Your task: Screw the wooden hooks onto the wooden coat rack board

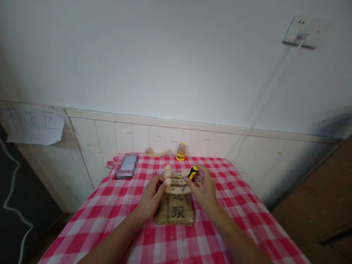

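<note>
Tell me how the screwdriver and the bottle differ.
The screwdriver is held in the right hand; the bottle is untouched. The screwdriver slants, while the bottle stands upright on the tablecloth. The screwdriver's handle is slender, whereas the bottle is broad at its base. Both show yellow with dark parts.

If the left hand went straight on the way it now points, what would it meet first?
Likely the curved wooden pieces near the screwdriver; the left hand appears to hold their left end, though depth is unclear.
</note>
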{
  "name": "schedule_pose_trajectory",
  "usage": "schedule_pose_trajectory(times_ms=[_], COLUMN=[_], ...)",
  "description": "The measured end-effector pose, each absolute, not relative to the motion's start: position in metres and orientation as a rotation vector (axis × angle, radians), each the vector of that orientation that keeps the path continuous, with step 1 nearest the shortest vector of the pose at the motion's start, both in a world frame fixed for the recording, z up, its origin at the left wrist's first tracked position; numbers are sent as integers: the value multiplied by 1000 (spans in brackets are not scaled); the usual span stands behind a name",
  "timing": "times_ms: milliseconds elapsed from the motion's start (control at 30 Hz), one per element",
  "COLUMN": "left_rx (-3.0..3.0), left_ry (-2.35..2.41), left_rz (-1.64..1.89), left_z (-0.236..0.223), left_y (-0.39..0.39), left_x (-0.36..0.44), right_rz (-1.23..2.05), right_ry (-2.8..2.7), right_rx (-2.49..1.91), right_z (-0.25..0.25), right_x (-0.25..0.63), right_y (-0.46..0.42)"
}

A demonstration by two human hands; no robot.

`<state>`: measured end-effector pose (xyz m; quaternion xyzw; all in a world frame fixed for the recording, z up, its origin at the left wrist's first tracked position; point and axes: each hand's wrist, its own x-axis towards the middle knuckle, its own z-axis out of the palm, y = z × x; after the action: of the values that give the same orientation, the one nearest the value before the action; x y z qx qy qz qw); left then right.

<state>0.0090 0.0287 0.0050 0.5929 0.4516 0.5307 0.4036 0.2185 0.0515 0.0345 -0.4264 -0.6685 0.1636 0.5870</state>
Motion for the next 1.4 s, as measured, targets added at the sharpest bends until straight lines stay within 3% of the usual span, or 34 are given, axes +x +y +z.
schedule_pose_trajectory(times_ms=[1400], left_rx=[1515], left_ry=[1143], left_rz=[1343], left_z=[6], left_y=[29], left_x=[8], right_rz=[418], right_ry=[-1512], right_rx=[-955], right_z=[28], right_x=[222], right_y=[59])
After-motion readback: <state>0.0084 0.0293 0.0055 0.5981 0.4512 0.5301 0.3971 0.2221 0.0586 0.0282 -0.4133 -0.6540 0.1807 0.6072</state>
